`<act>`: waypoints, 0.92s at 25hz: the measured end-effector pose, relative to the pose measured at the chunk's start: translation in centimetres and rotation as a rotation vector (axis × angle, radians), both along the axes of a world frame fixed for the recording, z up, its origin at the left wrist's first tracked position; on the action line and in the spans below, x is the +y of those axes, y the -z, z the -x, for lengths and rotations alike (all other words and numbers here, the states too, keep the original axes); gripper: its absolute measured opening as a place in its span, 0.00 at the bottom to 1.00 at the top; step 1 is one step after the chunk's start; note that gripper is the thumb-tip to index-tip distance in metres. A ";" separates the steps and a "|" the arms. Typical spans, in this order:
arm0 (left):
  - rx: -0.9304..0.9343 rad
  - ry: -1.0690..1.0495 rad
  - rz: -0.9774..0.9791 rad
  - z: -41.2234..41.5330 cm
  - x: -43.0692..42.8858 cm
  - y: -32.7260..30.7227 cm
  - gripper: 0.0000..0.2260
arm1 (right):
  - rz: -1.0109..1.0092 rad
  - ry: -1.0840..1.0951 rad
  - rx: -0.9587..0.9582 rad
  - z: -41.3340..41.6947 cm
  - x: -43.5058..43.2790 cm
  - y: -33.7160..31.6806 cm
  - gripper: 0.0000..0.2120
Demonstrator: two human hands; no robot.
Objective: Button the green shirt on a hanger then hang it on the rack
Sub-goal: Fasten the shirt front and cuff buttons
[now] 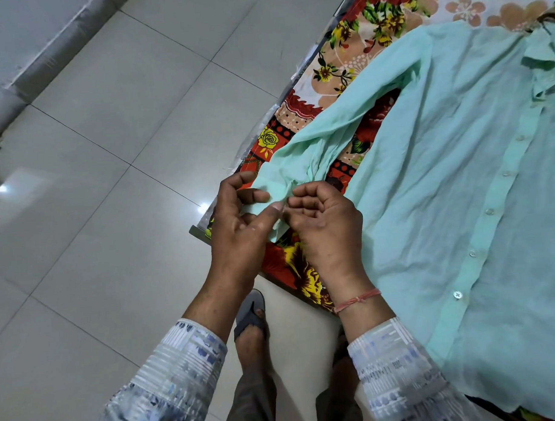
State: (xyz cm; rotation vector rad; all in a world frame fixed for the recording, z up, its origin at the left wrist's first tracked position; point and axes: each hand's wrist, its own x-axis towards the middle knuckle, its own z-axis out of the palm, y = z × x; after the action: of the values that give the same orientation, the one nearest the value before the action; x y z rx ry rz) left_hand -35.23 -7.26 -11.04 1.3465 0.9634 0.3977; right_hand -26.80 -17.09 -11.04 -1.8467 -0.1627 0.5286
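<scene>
Head view: left hand [239, 230], right hand [327, 233] pinch cuff [274, 190] of crinkled green shirt [441, 173].

- The left hand [239, 226], at the frame's centre, shows its palm side, with fingers curled and thumb and forefinger pinching the green shirt cuff [277, 191].
- The right hand [325, 230], just to its right, also curls its fingers and pinches the same cuff; the two thumbs lie close together.
- Both forearms rise from the bottom edge in patterned white sleeves [181, 371].
- A red thread [356, 300] circles the right wrist.
- A sandalled foot [251, 318] shows between the forearms.
</scene>
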 end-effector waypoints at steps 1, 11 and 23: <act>0.009 -0.004 0.005 -0.1 -0.1 0.1 0.26 | 0.044 -0.019 -0.080 0.2 0.1 -0.1 0.11; 0.108 -0.101 -0.028 -0.8 0.7 1.6 0.26 | 0.193 -0.242 -0.455 1.1 -0.3 0.9 0.11; 0.135 0.019 -0.154 -2.1 1.0 1.3 0.22 | 0.187 -0.223 -0.509 0.8 -0.4 1.6 0.07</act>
State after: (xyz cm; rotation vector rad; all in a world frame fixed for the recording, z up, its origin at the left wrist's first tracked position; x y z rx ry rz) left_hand -33.11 -6.25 -12.36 1.5368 1.0471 0.3760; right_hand -27.56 -17.52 -12.61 -2.1315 -0.6856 0.2181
